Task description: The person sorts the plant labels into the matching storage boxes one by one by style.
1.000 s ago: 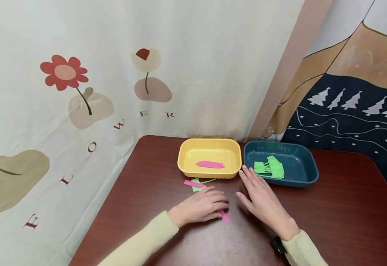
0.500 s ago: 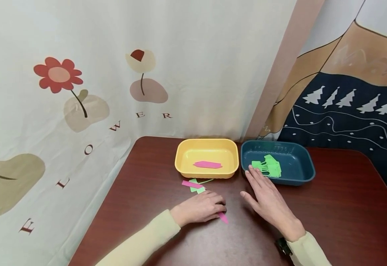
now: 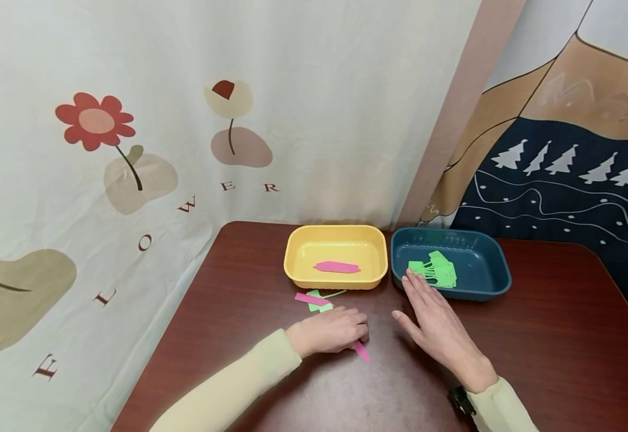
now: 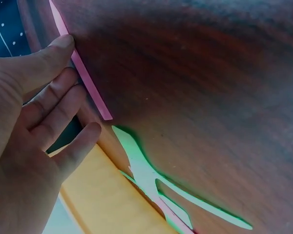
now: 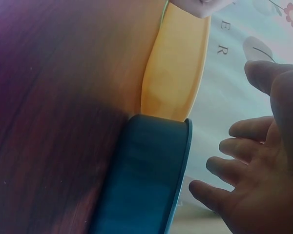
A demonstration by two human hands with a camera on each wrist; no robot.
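Note:
In the head view my left hand (image 3: 328, 330) is low over the table with fingers curled down, and a pink plant label (image 3: 363, 351) sticks out beneath them. The left wrist view shows the thumb and fingers pinching that pink label (image 4: 94, 90). Beyond this hand, another pink label (image 3: 311, 299) lies across a green T-shaped plant label (image 3: 325, 308) on the table. My right hand (image 3: 445, 330), fingers straight and holding nothing, hovers by the front of the blue tray (image 3: 478, 295). Several green labels (image 3: 443, 271) lie in that tray.
The yellow tray (image 3: 335, 285) stands left of the blue one, near the back of the brown table (image 3: 556, 336), with pink labels (image 3: 337, 267) in it. Behind the table hangs a printed curtain (image 3: 335, 120). A dark strap (image 3: 462, 400) circles the right wrist.
My right hand has shifted a little to the right along the blue tray's front. The left hand stays at the same pink label, its wrist slightly turned. The camera view has swung slightly.

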